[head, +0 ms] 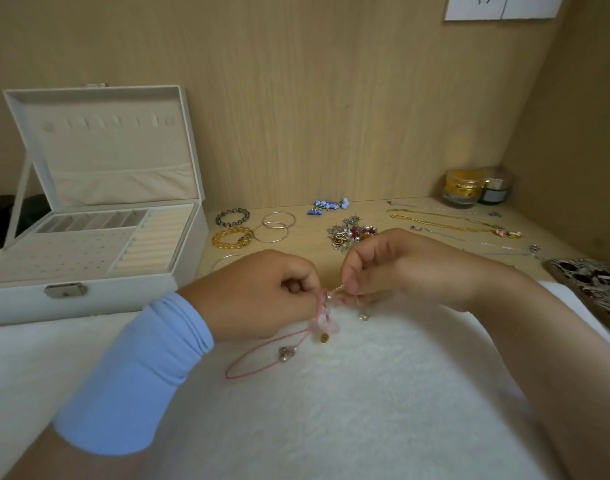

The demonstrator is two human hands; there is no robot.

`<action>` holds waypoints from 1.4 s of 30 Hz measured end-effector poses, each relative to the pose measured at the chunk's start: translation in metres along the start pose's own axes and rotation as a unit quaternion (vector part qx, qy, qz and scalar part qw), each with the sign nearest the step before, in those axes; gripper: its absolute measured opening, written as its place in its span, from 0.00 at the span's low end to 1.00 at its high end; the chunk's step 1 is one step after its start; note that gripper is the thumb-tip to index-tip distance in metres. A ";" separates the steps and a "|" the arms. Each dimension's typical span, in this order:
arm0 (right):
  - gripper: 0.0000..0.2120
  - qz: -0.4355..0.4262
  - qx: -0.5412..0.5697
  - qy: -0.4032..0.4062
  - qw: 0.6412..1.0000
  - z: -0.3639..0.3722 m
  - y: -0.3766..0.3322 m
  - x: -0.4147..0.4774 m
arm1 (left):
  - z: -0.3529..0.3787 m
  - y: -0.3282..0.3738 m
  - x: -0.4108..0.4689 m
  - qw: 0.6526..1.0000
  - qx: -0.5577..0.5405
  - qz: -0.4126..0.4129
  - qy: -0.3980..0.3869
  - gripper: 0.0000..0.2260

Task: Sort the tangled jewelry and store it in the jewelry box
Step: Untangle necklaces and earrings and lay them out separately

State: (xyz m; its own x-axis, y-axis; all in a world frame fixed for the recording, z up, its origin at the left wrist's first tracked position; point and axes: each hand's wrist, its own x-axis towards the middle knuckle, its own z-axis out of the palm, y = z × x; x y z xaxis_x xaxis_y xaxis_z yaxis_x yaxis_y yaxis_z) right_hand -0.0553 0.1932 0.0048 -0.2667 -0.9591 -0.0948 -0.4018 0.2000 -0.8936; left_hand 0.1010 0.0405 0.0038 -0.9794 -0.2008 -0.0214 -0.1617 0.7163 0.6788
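Hands meet at the near middle, over the white fluffy cloth (383, 410). The left hand (262, 292), blue sleeve (134, 375) at the wrist, has its fingers (305, 282) curled, pinching the knotted end of the pink cord bracelet (262, 362). The right hand (400, 268) pinches the thin chain (338, 289) tangled into it. The cord's loop trails onto the cloth. At far left the jewelry box (89, 299) stands open on the counter (383, 211). Beyond the hands lie silver bangles (276, 226), blue earrings (328, 205) and gold chains (445, 223).
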 end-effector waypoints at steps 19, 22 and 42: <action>0.09 -0.037 0.241 0.026 0.969 0.000 -0.001 0.005 | 0.003 -0.008 0.008 0.900 -0.431 0.015 -0.057 0.07; 0.12 -0.017 0.276 0.007 0.961 0.004 0.001 0.009 | 0.002 -0.006 0.007 0.893 -0.445 -0.002 -0.059 0.06; 0.08 -0.002 0.190 -0.039 0.981 0.024 0.003 0.014 | -0.022 -0.013 -0.001 0.911 -0.410 -0.029 -0.040 0.05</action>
State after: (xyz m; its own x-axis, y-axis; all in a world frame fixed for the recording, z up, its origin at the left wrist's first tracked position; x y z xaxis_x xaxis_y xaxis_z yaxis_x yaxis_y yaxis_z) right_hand -0.0395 0.1759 -0.0097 -0.1912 -0.9752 -0.1112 -0.0433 0.1216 -0.9916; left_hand 0.1066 0.0171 0.0109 -0.9829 -0.1506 -0.1060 -0.1012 -0.0397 0.9941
